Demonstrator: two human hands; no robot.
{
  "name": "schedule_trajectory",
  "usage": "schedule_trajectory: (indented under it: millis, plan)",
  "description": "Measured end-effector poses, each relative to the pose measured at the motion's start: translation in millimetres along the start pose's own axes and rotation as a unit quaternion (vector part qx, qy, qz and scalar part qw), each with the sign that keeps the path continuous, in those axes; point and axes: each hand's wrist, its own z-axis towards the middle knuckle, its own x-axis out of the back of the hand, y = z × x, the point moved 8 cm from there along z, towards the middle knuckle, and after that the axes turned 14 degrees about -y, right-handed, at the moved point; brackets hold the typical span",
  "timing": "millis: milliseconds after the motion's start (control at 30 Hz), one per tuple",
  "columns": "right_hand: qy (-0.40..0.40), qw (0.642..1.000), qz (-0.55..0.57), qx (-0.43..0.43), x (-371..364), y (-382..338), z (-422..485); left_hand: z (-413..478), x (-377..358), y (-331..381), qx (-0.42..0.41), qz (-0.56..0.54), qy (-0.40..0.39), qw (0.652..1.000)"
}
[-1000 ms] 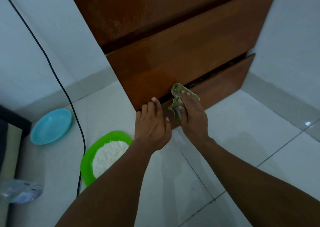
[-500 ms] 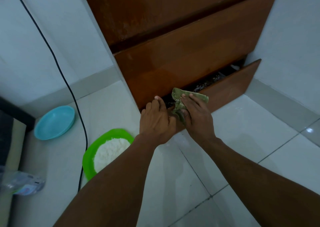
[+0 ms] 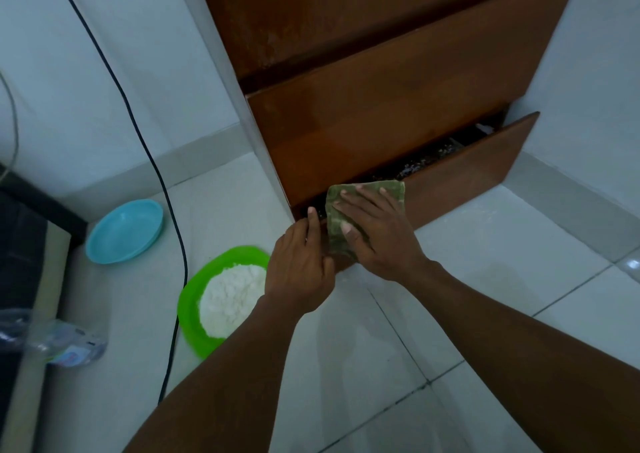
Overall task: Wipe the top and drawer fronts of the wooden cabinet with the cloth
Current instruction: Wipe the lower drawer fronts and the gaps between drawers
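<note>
Pressing cloth (image 3: 394, 191) with straight-fingered right hand (image 3: 377, 231), edge along drawer (image 3: 467, 175) rim, left hand (image 3: 298, 265) grip unclear

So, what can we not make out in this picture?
Head view:
Cabinet top: cut off by the upper edge.
Bottom drawer inside: dark, only a narrow gap shows.
Left hand grip: most fingers hidden behind its own back.
Bottle label: blurred.

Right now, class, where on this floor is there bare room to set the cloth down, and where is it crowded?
Bare tiles lie right of the open bottom drawer, up to the skirting, and between the forearms. Left is crowded: green plate of white powder, black cable, blue bowl, plastic bottle.
</note>
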Motion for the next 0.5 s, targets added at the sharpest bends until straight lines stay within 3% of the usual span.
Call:
schedule_trajectory:
  millis: [500]
  plan:
    - [-0.025,0.995,-0.095,0.032,-9,3,15,8,-1,11,-0.032,-0.020,0.009,0.999]
